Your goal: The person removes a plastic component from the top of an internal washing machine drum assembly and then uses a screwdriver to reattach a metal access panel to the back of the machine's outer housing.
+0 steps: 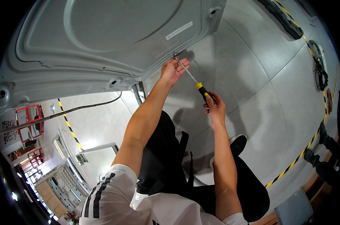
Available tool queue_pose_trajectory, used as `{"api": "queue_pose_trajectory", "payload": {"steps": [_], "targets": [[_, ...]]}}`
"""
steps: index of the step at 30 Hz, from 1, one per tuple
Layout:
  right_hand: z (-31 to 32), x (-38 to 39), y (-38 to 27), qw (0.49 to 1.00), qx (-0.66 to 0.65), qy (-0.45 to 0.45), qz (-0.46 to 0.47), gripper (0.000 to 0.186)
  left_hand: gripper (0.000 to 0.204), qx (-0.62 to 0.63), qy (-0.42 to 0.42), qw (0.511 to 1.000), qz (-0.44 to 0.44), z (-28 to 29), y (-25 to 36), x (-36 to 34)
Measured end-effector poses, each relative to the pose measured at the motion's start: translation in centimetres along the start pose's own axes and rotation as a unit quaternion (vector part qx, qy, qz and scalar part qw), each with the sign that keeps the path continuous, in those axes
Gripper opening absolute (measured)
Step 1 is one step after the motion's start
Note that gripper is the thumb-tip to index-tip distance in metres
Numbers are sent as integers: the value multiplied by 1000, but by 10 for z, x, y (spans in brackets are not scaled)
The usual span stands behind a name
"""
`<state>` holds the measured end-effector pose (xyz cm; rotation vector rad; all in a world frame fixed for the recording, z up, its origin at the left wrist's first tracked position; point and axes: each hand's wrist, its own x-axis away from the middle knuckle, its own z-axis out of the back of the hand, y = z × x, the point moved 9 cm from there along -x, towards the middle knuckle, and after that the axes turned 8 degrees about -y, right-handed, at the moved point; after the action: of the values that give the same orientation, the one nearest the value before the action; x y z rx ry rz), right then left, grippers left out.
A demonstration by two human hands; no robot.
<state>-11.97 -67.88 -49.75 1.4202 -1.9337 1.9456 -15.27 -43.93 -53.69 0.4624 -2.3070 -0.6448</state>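
My right hand (215,107) is closed around the black and yellow handle of a screwdriver (202,90). Its metal shaft slants up and left toward the lower edge of a large grey metal panel (117,30), which looks like a vehicle body part. At the tip, my left hand (173,71) is raised against that edge. Its thumb and forefinger come together beside the shaft's end, while the other fingers stretch out to the right. What they pinch is too small to make out. The exact contact of the tip is partly hidden by the fingers.
A dark cable (70,110) runs below the panel at left. Yellow-black tape (295,163) marks the grey tiled floor (252,86). Dark and silver parts (320,65) lie along the right side. A red frame (29,120) stands far left. My knees and shoe are below my hands.
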Motion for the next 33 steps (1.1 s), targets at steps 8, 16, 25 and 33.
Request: {"api": "queue_pose_trajectory", "payload": {"steps": [8,16,25,33], "targets": [[4,0,4,1000,27,-5,11,35,17,60,80,994,-35,13,1,-3],[29,9,20,999,-28,20,0,35,11,58,87,992,-73,17,0,-13],[41,7,17,996,-86,18,25,29,6,44,105,992,-47,23,-2,-14],[44,13,-12,974,-207,24,84,20,8,61,-44,995,-71,-8,22,40]]}}
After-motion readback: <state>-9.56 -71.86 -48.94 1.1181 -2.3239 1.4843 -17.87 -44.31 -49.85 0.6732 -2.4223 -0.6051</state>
